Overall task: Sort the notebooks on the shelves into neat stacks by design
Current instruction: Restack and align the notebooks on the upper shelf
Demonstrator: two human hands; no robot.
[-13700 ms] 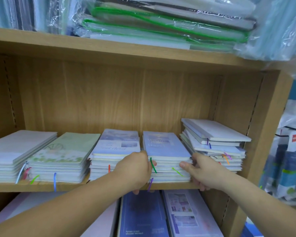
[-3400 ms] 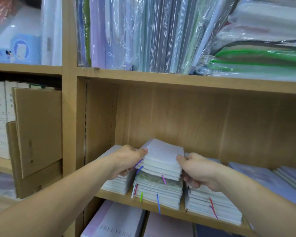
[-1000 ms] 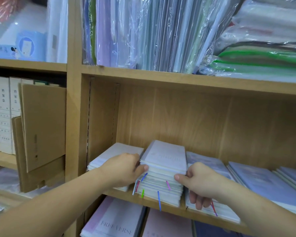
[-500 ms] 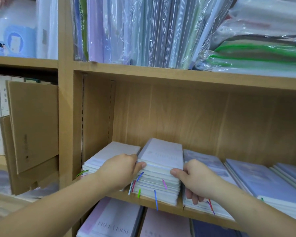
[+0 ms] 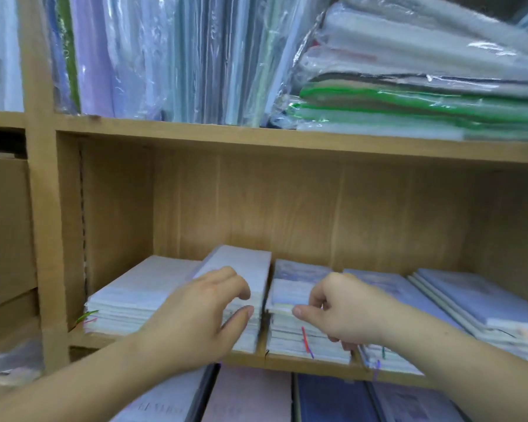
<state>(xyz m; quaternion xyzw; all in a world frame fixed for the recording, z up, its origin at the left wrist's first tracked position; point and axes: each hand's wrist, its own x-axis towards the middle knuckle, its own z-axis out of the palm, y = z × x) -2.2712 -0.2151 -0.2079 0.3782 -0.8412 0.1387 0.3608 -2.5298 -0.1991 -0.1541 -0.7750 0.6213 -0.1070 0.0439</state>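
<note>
Several stacks of pale notebooks lie side by side on a wooden shelf [image 5: 290, 363]. My left hand [image 5: 201, 315] is at the front of the second stack [image 5: 244, 263], which is the tallest. Its fingers curl over the top front edge and its thumb lies against the page edges below. My right hand [image 5: 348, 309] is in front of the third stack [image 5: 296, 278]. The thumb points left against that stack's front edge and the fingers hang curled downward, holding nothing. The first stack [image 5: 144, 287] sits at the left, and bluish stacks [image 5: 470, 300] lie at the right.
Plastic-wrapped folders [image 5: 165, 56] stand upright on the shelf above, beside flat green-edged packs [image 5: 409, 102]. Larger notebooks [image 5: 326, 400] lie on the shelf below. The bookcase's side panel [image 5: 43, 239] closes off the left, close to the first stack.
My left hand moved from the second stack's left side to its front. My right hand left that stack's right side and shifted right, in front of the third stack. The view panned right.
</note>
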